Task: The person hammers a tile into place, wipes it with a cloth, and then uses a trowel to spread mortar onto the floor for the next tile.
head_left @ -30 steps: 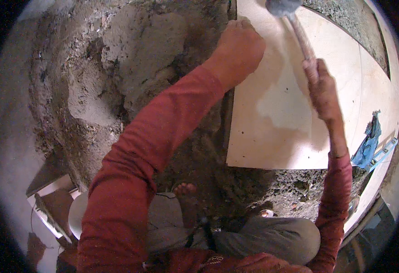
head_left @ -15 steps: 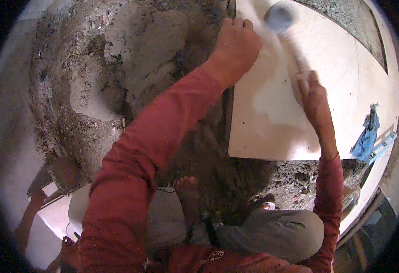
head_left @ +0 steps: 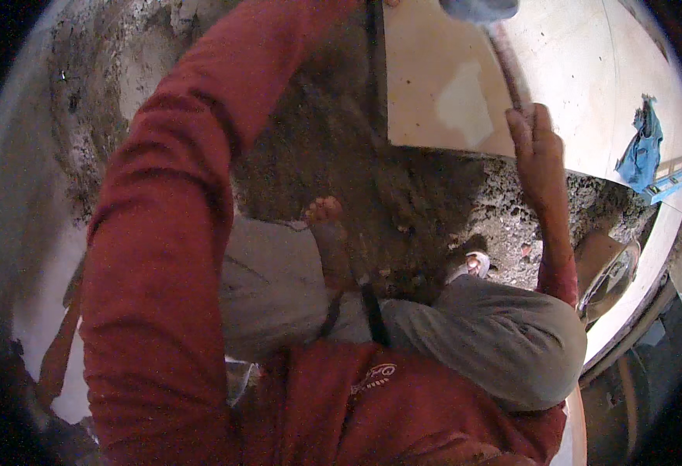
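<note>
Right fingers (head_left: 541, 128) wrap the mallet handle (head_left: 507, 58), mallet head (head_left: 481, 8) beyond them over the pale panel (head_left: 418, 101); left fingers (head_left: 391, 2) barely in frame, can't tell their state; blue cloth (head_left: 644, 147) right of right fingers

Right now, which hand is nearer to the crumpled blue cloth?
Right. The right hand is to the left of the cloth; the left hand, mostly cut off at the top edge, is farther left.
</note>
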Available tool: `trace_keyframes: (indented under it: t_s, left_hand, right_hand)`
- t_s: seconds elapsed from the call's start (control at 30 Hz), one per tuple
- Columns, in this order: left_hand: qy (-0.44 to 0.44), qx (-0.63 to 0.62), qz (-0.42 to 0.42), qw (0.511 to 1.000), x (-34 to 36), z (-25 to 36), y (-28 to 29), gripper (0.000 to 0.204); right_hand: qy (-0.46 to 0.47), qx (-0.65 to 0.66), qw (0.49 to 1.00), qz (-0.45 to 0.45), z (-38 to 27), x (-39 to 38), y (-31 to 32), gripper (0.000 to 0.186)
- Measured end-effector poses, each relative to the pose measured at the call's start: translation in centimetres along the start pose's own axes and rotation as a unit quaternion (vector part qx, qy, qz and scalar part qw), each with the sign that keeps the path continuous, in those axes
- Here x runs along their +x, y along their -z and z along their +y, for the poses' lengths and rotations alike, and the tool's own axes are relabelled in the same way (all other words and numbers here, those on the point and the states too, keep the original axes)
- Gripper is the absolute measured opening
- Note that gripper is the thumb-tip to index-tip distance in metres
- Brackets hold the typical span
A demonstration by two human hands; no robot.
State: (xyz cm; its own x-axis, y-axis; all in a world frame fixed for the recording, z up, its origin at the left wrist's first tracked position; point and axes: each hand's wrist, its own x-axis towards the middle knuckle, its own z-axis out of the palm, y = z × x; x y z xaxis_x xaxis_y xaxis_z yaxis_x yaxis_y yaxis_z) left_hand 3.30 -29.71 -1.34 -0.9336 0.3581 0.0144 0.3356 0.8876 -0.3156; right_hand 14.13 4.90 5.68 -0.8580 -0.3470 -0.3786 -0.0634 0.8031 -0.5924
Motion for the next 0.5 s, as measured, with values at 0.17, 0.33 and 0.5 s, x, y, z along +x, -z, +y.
trace_keyframes:
  t_s: [0.17, 0.33, 0.5]
  left_hand:
    - [-0.017, 0.002, -0.013, 1.000, 1.9, -0.4, -2.9, 0.028]
    - [-0.016, 0.021, -0.029, 0.999, 1.1, -1.2, -3.1, 0.027]
    - [-0.034, -0.008, -0.085, 0.996, 1.8, 0.1, -0.3, 0.026]
  right_hand:
    - [0.063, -0.016, 0.997, 0.047, 1.4, -2.9, -2.2, 0.035]
    - [0.046, 0.010, 0.999, -0.001, 0.2, -2.8, -2.2, 0.038]
    - [0.061, -0.113, 0.992, -0.015, 1.8, -3.2, -3.8, 0.038]
